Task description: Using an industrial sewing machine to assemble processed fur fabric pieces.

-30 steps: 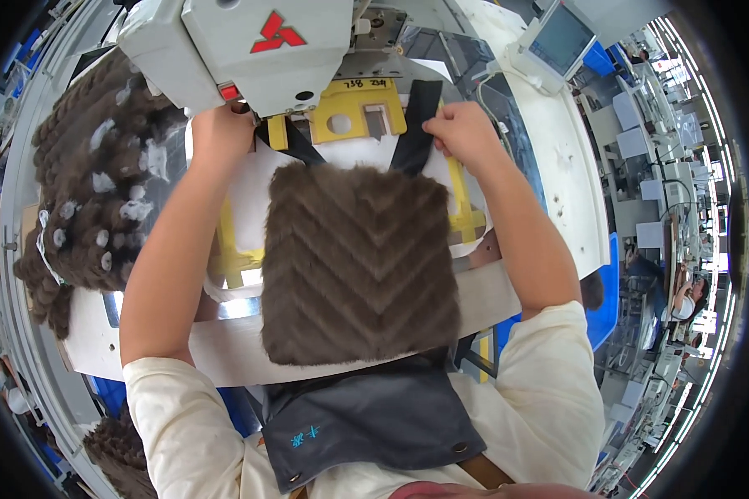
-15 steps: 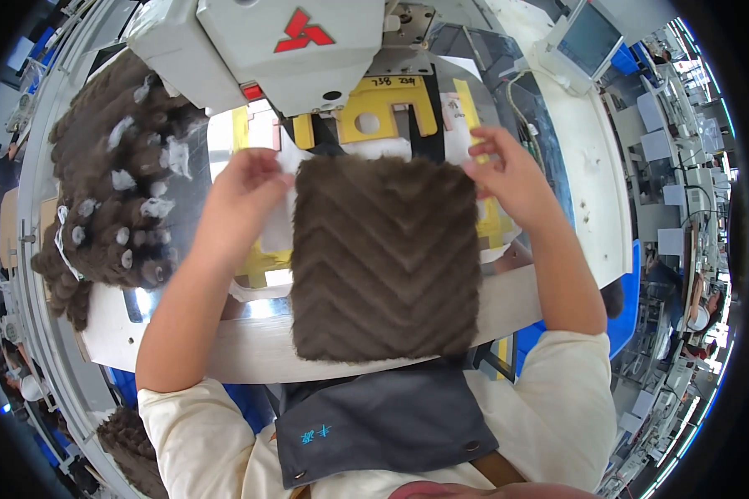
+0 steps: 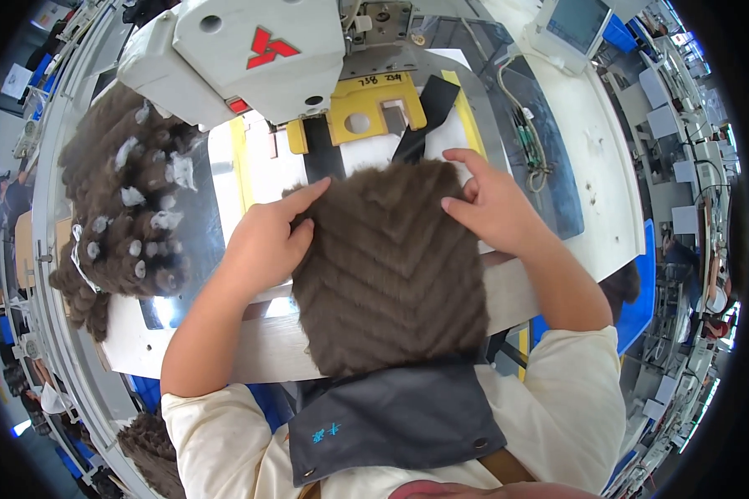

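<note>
A brown fur panel (image 3: 395, 283) with chevron ridges lies in front of me, its near end hanging over the table edge against my dark apron. My left hand (image 3: 273, 237) rests at its upper left edge, index finger and thumb spread on the pile. At the upper right corner is my right hand (image 3: 495, 204), thumb touching the fur and index finger stretched beyond the edge. Past the panel's far edge lie a white sheet with yellow-taped borders, two black strips (image 3: 429, 116) and a yellow clamp plate (image 3: 374, 108) under the white sewing machine head (image 3: 258, 58).
Brown fur pieces with whitish tufts (image 3: 129, 200) are heaped at the left. To the right are a cable with connectors (image 3: 528, 137), a screen (image 3: 576, 25) and a blue bin (image 3: 639, 291). More brown fur (image 3: 151, 453) sits low at the left.
My left hand has come down and inward onto the fur. My right hand has moved inward to its corner. The panel's far end has narrowed, and the right black strip now slants.
</note>
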`<action>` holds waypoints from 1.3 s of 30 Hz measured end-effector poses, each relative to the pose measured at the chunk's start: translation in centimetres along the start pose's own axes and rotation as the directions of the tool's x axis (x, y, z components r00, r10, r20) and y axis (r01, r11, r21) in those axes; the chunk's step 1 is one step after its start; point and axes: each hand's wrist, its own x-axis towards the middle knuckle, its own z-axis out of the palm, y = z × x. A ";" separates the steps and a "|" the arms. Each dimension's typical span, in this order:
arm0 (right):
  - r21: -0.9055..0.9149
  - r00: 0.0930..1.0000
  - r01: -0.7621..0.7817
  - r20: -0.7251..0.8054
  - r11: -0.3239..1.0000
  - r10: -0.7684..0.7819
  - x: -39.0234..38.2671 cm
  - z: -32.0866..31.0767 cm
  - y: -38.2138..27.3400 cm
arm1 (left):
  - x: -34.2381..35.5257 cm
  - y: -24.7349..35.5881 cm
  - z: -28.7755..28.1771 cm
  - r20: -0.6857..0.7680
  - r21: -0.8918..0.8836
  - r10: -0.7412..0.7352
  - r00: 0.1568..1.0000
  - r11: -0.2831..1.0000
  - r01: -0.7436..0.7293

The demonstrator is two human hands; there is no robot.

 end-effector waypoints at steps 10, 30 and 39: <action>-0.157 0.973 0.201 -0.085 0.967 -0.216 1.0 0.6 1.5 | 2.1 1.3 0.6 -0.017 0.205 -0.025 1.000 0.978 0.028; -0.127 0.954 0.124 -0.256 0.984 -0.154 6.8 -1.7 1.5 | 3.0 0.0 1.8 -0.178 0.193 0.099 0.979 0.979 -0.064; -0.109 0.967 0.078 -0.236 0.991 -0.102 16.2 -5.5 2.6 | 2.9 -0.1 1.8 -0.170 0.186 0.084 0.982 0.981 -0.052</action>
